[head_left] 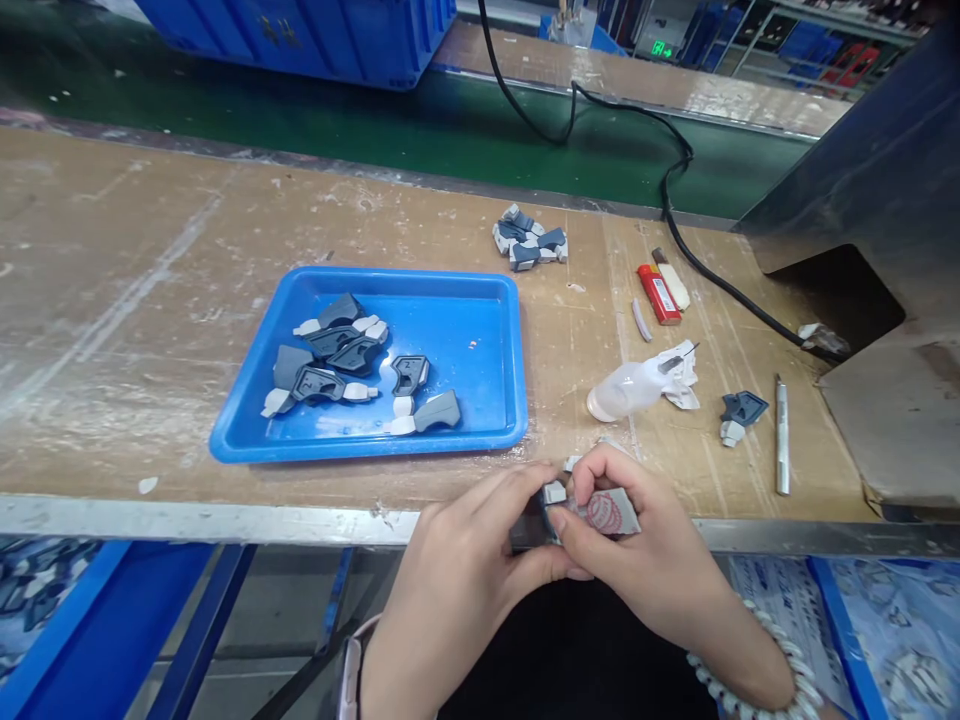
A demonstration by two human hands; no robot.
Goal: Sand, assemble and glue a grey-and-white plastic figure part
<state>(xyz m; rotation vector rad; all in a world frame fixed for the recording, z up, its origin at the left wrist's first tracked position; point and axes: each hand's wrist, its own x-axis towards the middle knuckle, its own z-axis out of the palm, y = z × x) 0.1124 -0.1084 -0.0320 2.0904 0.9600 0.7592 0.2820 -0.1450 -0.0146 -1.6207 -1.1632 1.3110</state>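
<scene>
My left hand [469, 535] is closed around a small dark grey and white plastic part [553, 493] at the table's front edge; most of the part is hidden by fingers. Between the thumb and fingers of my right hand [637, 550] is a grey piece of sandpaper [611, 512] with a red round print, pressed up against the part. Just ahead to the left, a blue tray [495, 430] bears several similar grey and white parts [337, 350]. Another such part [742, 408] lies to the right, beside a silver pen-like tool [782, 435].
A translucent squeeze bottle [626, 390] lies on its side, its nozzle against white tissue [681, 378]. Beyond it are a red lighter [658, 295] and a pile of parts [529, 240]. A black cable [705, 262] runs toward the metal housing [855, 200] on the right.
</scene>
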